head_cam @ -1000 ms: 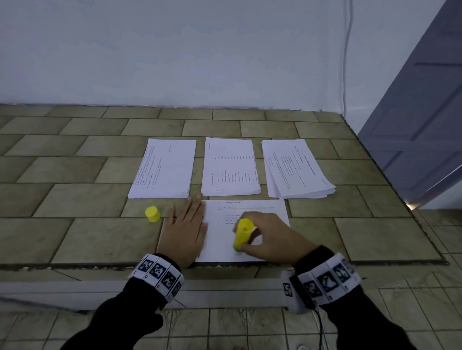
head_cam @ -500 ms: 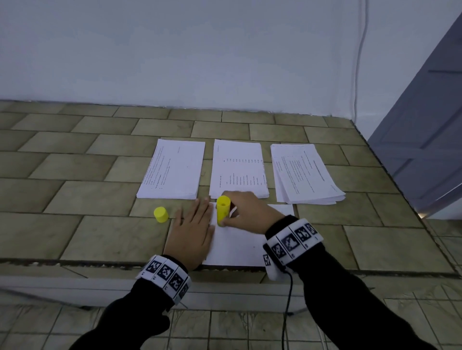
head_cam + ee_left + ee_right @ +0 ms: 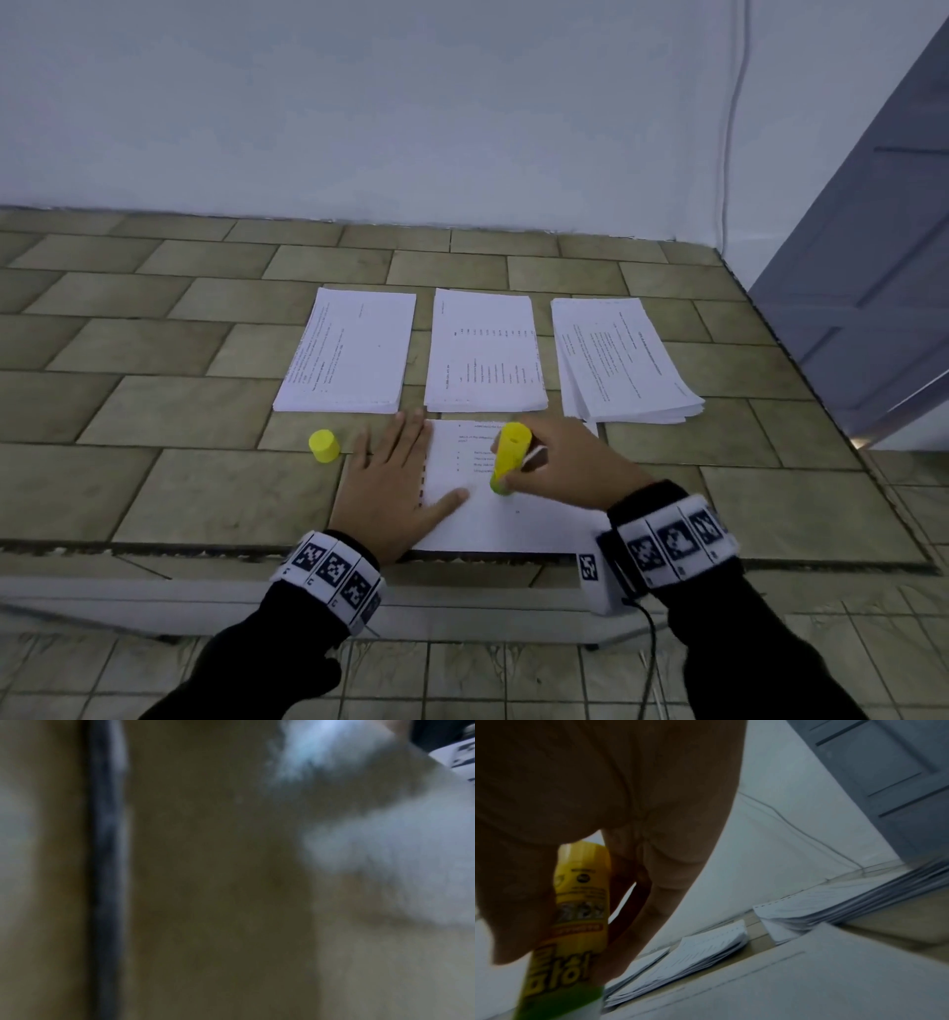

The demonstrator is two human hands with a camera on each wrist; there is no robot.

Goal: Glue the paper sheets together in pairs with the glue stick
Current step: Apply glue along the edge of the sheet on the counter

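A yellow glue stick (image 3: 508, 457) stands tilted, tip down on a printed sheet (image 3: 513, 519) at the tiled bench's (image 3: 154, 493) near edge, right hand (image 3: 560, 470) fingers curled around it. The left hand (image 3: 395, 488), fingers spread flat, presses the sheet's left edge. A yellow cap (image 3: 324, 446) stands just left; three paper stacks (image 3: 482, 354) lie behind.

Cap (image 3: 324, 446) beside bare tiles (image 3: 169, 411)

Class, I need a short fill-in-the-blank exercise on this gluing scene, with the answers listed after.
1. The right hand grips a yellow ____.
2. The left hand rests ____ on the sheet.
3. Behind the sheet lie ____ paper stacks.
4. The yellow cap stands to the ____ of the left hand.

Answers: glue stick; flat; three; left
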